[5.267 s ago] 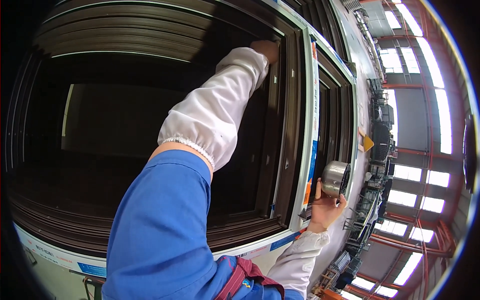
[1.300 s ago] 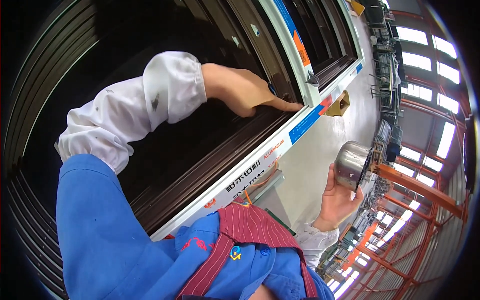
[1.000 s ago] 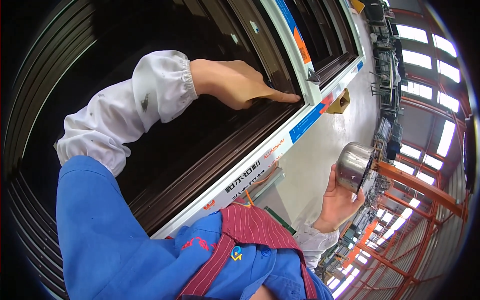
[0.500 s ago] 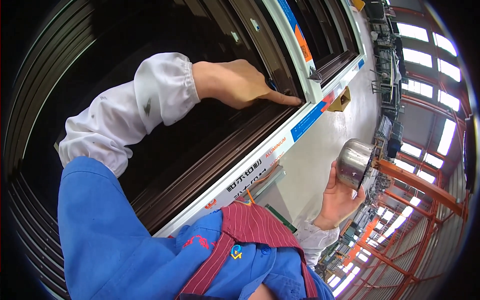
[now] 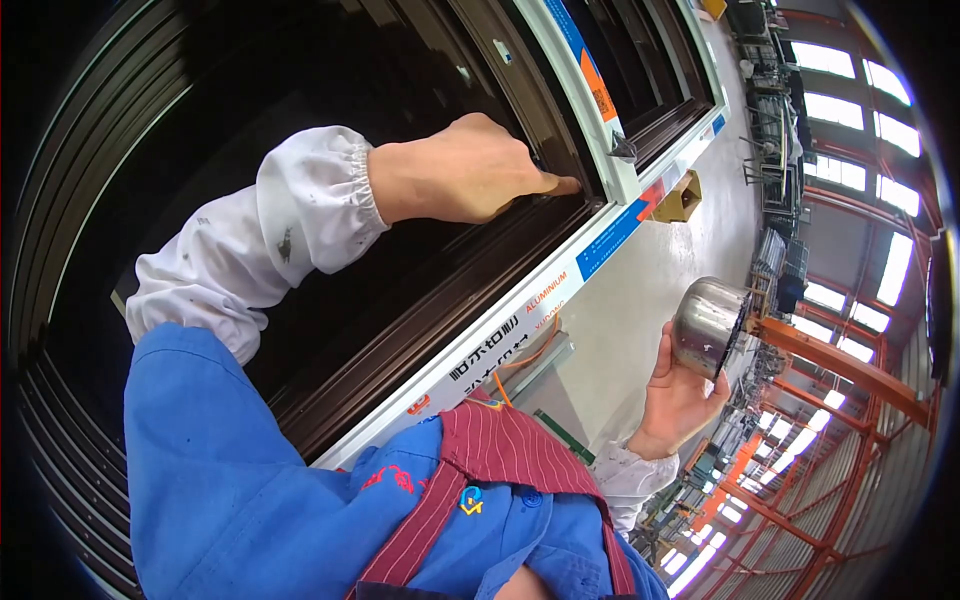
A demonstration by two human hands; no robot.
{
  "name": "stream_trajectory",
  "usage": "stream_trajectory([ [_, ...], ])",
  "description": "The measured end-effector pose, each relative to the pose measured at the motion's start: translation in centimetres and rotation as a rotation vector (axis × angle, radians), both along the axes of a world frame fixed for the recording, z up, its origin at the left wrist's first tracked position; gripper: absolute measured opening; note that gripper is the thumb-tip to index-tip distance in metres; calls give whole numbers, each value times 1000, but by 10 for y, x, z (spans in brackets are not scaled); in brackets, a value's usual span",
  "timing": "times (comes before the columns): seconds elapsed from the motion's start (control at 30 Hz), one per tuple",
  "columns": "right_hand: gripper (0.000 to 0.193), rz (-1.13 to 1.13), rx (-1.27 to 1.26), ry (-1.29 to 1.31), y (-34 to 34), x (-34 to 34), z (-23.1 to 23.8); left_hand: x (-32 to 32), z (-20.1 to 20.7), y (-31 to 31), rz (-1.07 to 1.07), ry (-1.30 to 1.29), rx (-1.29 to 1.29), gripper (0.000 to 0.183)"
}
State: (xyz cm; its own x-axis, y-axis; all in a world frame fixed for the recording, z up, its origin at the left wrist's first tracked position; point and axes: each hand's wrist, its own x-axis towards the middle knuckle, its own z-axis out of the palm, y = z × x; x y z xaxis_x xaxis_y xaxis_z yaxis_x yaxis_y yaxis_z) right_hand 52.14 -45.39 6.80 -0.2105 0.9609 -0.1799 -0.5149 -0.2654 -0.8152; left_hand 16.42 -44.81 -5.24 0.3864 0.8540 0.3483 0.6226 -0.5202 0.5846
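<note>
My left hand reaches over a dark brown metal frame with white protective film along its edge. Its index finger points into the inner corner of the frame, the tip at or just above the brown profile. The other fingers are curled under, and whether they hold anything is hidden. At the lower right, my right hand grips a shiny round metal bowl, thumb along its side. The bowl is tilted, its opening turned away, so its contents cannot be seen.
A second dark frame section adjoins beyond the white-edged bar. An open cardboard box sits on the pale floor past the corner. An orange cord hangs near my apron. Racks of material line the hall beyond.
My left hand has drawn back a little from the corner, its index fingertip shifting left and up along the profile. My right hand and the bowl look the same.
</note>
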Motion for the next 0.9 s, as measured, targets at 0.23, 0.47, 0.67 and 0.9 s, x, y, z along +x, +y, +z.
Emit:
stream_trajectory([
  [0.23, 64, -20, 1, 15, -5, 2, 2, 0, 16, -16, 28, -1, -86, 41],
  [0.47, 64, -35, -13, 30, -5, 7, -3, 3, 3, -9, 56, -88, -67, 51],
  [0.67, 62, -39, 0, 26, -4, 5, -5, 12, 6, -3, -13, 2, -132, 59],
  [0.9, 62, -34, -18, 45, -4, 10, -5, 2, 13, -4, -170, -7, -76, 68],
])
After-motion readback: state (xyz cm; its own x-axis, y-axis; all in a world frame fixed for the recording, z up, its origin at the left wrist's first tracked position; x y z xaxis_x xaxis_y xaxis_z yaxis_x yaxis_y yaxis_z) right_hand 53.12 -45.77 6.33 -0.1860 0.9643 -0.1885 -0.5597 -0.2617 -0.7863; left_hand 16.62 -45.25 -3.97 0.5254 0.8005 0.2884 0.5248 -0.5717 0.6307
